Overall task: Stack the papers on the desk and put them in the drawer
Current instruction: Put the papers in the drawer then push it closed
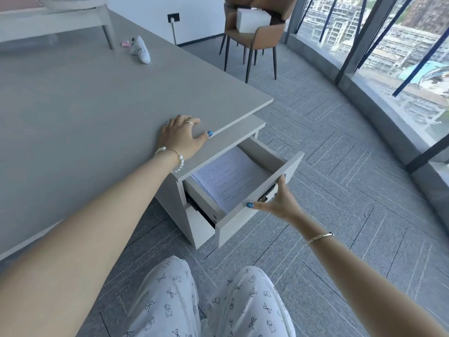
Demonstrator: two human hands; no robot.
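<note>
Only the head view here. The drawer point(245, 181) is pulled out from the cabinet under the tabletop point(85, 113), and the papers point(228, 176) are already lying inside it, printed side up, partly tucked under the cabinet top. The right hand point(274, 203) is grasping the drawer front at its top edge, thumb on the inner side, fingers round the handle on the outer face. The left hand point(182, 137) lies flat and released on the tabletop, right by the corner above the drawer. Well beyond the drawer, a brown chair point(252, 32) holds a white box point(252, 19).
</note>
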